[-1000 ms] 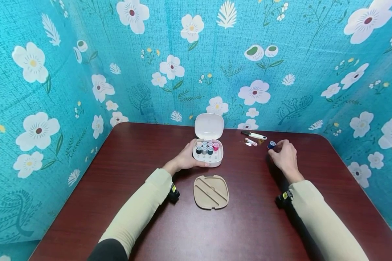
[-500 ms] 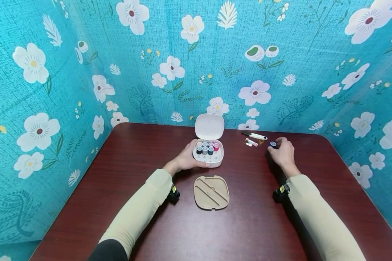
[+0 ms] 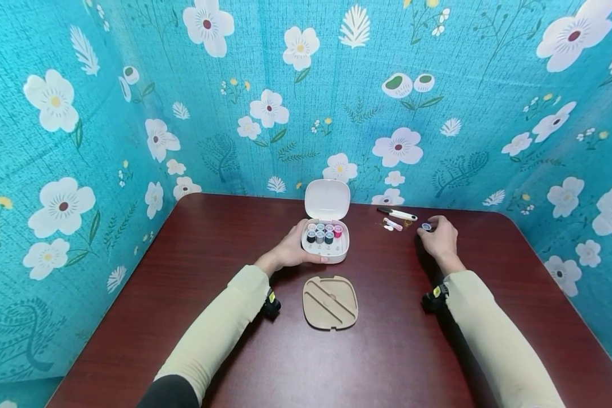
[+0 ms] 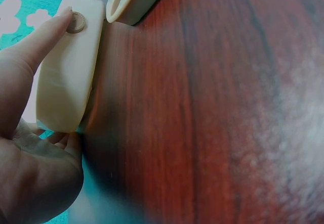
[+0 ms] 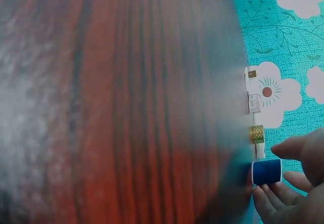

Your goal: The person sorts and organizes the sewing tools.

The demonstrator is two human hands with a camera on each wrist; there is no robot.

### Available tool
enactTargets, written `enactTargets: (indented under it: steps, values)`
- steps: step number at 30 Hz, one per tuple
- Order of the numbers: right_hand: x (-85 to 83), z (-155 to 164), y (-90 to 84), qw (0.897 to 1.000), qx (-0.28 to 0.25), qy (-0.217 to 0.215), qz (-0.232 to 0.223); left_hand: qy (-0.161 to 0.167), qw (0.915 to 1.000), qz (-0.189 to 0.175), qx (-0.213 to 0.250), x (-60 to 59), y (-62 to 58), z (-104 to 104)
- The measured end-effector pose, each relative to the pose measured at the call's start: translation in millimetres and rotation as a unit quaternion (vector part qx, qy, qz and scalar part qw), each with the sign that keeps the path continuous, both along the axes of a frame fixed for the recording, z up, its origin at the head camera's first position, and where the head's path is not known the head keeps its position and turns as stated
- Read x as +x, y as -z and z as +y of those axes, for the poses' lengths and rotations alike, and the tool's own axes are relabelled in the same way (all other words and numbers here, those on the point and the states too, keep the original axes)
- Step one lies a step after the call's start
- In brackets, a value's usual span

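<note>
We see a small spool of dark blue thread [image 3: 426, 227] standing on the dark red wooden tabletop [image 3: 387, 351], toward its far right, close to the flowered turquoise backdrop [image 3: 489, 113]. Our right hand [image 3: 440, 240] pinches this spool between thumb and fingertips; the right wrist view shows the blue spool [image 5: 267, 172] standing on end with the thumb above it and curled fingers [image 5: 268, 201] below.

Just to the left of the spool lie a few small sewing items: a white-handled thread snip with a dark tip [image 3: 398, 213], a short pink-and-white tool [image 3: 391, 223], and a small gold thimble [image 5: 258, 133] that sits right beside the spool. A white measuring tape [image 5: 252, 102] lies beyond the thimble in the right wrist view.

Further left, near the middle of the tabletop, stands a small white plastic sewing box [image 3: 325, 245] with its rounded lid [image 3: 327, 199] hinged upright. Inside it stand two rows of thread spools [image 3: 323, 231] in white, grey, dark and pink. Our left hand [image 3: 292, 247] grips the box's near left side, thumb along the front wall and fingers curled behind it; the left wrist view shows the cream wall of the box [image 4: 68, 77] held against the palm, a fingertip [image 4: 55, 24] touching a round button.

Nearer to us, apart from the box, a beige plastic tray insert with diagonal ridges [image 3: 330, 301] lies flat on the tabletop. Both pale yellow sleeves [image 3: 219, 328] reach in from the near edge.
</note>
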State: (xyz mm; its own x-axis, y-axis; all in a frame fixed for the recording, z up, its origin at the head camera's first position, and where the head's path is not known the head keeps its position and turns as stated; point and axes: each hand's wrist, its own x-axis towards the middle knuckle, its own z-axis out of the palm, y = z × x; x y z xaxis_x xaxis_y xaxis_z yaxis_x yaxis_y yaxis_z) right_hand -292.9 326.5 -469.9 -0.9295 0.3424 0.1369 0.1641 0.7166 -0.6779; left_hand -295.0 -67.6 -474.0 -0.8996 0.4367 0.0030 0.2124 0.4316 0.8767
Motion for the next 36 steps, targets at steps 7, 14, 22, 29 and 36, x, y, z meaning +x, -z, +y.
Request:
enactTargets:
  steps: [7,14,22,29,36]
  values:
    - [-0.5,-1.9,1.5,1.0,-0.014,0.001,0.01,0.003,1.0,0.006,0.002,0.3,-0.8,0.1]
    - [0.8,-5.3,1.3,0.999,-0.018,-0.009,0.026,0.005,1.0,0.002,0.004,-0.8,-2.2,-0.3]
    - [6.1,-14.6,-0.8,0.999,-0.04,-0.021,0.006,0.005,1.0,0.001,0.003,-0.8,-0.4,-0.2]
    - [10.5,-24.8,-3.7,0.998,-0.057,-0.032,0.007,0.009,0.9999,0.006,0.007,0.2,0.5,-0.1]
    - [12.0,-33.4,-8.5,0.996,-0.065,-0.054,0.019,0.012,0.9998,0.006,0.016,-0.4,-0.9,0.2]
